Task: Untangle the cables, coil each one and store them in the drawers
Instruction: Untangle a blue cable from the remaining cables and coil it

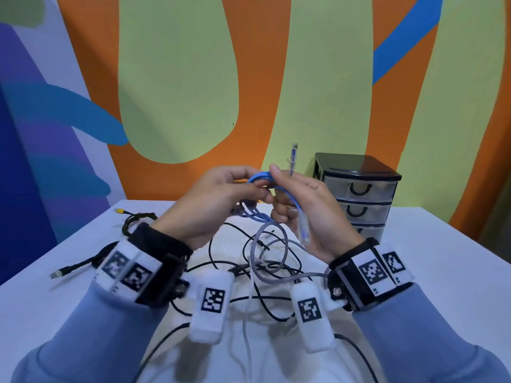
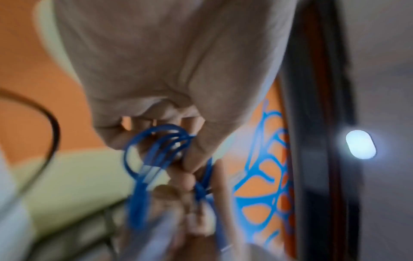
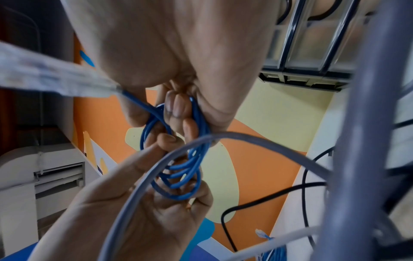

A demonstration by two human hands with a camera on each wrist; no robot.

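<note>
The blue cable (image 1: 261,179) sits between our two hands above the table (image 1: 431,244), wound into several small loops. Our left hand (image 1: 218,201) has its fingers (image 3: 176,139) curled through the lower end of the loops; our right hand (image 1: 307,211) pinches the upper end, fingers (image 3: 178,107) threaded inside the coil. One clear plug (image 1: 304,230) hangs below the right palm, and the other plug (image 1: 293,156) stands up just past the right fingertips. We judge the cable light and springy: the loops will want to fan open if the pinch loosens, so the hold belongs across all strands at once, never on the plugs, whose latch tabs look fragile. The jacket looks smooth and may slip. Under both wrists lies the remaining tangle: a grey cable (image 1: 276,244) looping up near the right hand, thin black cables (image 1: 265,299), and a braided black cable (image 1: 135,221) beyond the left wrist. The drawer unit (image 1: 356,194) stands beyond the right fingers, drawers shut.
</note>
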